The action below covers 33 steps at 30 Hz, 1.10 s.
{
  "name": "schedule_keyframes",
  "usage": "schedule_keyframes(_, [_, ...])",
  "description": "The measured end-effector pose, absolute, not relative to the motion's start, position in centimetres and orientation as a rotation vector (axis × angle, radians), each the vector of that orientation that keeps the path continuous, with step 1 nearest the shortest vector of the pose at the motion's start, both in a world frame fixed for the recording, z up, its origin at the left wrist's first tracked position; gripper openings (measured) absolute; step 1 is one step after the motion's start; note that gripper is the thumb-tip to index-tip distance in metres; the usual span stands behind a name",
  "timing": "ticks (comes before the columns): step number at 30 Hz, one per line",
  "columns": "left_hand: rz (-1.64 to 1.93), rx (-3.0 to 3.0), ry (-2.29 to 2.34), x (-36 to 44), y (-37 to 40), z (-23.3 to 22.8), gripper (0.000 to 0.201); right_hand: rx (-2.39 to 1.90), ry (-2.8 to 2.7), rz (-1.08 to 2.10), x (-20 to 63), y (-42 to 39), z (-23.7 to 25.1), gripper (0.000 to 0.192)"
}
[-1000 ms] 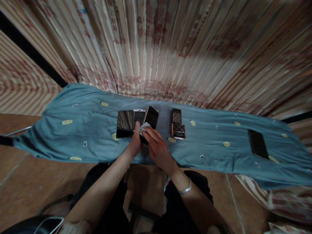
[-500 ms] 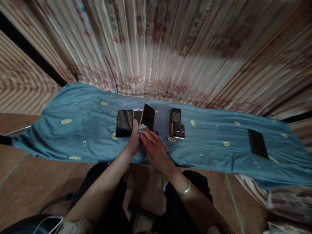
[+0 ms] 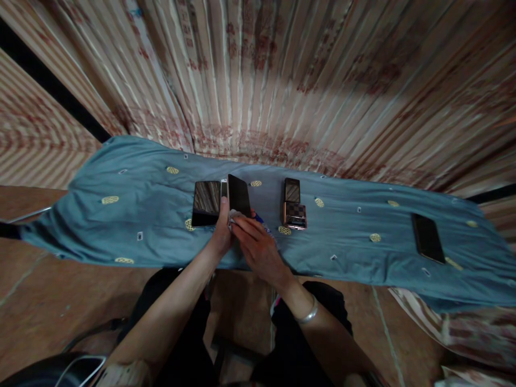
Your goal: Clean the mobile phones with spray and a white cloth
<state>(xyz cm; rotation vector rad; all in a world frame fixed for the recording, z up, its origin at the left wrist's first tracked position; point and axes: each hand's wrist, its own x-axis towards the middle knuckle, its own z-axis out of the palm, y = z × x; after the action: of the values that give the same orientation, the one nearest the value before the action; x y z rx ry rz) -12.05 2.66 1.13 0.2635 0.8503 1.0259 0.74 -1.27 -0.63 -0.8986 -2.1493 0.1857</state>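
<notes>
A blue cloth (image 3: pixel 141 209) covers the surface. Left of the raised black phone (image 3: pixel 238 195) lies a tablet (image 3: pixel 206 202). The left hand (image 3: pixel 222 234) grips the phone's lower edge; the right hand (image 3: pixel 258 247) presses a white rag (image 3: pixel 234 216) to it. Right of the phone lies a checkered phone (image 3: pixel 293 205), and far right a dark phone (image 3: pixel 428 237).

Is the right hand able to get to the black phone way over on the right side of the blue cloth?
Probably yes. The right hand is busy pressing a small cloth on a phone, but bare blue cloth lies between it and the far black phone, with nothing blocking.
</notes>
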Motion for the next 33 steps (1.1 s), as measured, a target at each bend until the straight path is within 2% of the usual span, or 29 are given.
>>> schedule_keyframes(11, [1.089, 0.271, 0.867, -11.6, 3.2, 1.3, 0.078, -0.933, -2.183, 0.205, 1.5, -0.9, -0.8, 0.042])
schedule_keyframes(18, [1.177, 0.331, 0.856, -11.8, 3.4, 1.0, 0.072, -1.006, -2.154, 0.233, 1.7, -0.8, -1.3, 0.042])
schedule_keyframes(26, [1.171, 0.301, 0.817, -11.2, 2.8, 1.8, 0.06, -1.047, -2.148, 0.257, 1.9, -0.6, -0.8, 0.053])
schedule_keyframes(33, [1.155, 0.313, 0.817, -11.5, 2.9, 1.7, 0.058, -1.027, -2.156, 0.231, 1.4, -0.7, -1.4, 0.052])
